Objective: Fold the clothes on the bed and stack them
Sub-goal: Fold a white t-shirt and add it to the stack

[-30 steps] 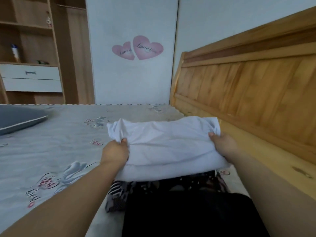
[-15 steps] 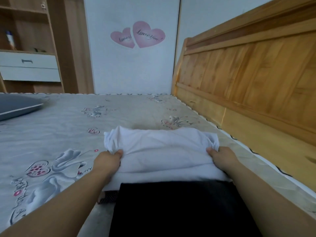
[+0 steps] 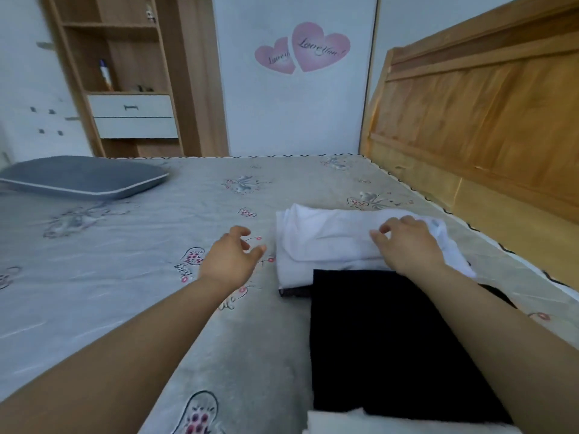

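Note:
A folded white garment (image 3: pixel 326 238) lies on the bed (image 3: pixel 141 245) near the headboard side, on top of a dark patterned cloth whose edge (image 3: pixel 294 291) peeks out below it. My right hand (image 3: pixel 407 245) rests on the white garment's right half with loosely bent fingers. My left hand (image 3: pixel 232 261) hovers just left of the garment, fingers relaxed and holding nothing. A black folded cloth (image 3: pixel 391 339) lies nearer to me, with a strip of white fabric (image 3: pixel 360 422) at the bottom edge of view.
A wooden headboard (image 3: pixel 485 114) runs along the right. A grey pillow (image 3: pixel 84 177) lies at the far left of the bed. Beyond the bed stand a wooden shelf unit with drawers (image 3: pixel 131 114) and a white wall with pink heart stickers (image 3: pixel 300 48).
Both hands set the white garment down on the pile and let go. My left hand drew away to the left; the right hand moved onto the garment's top.

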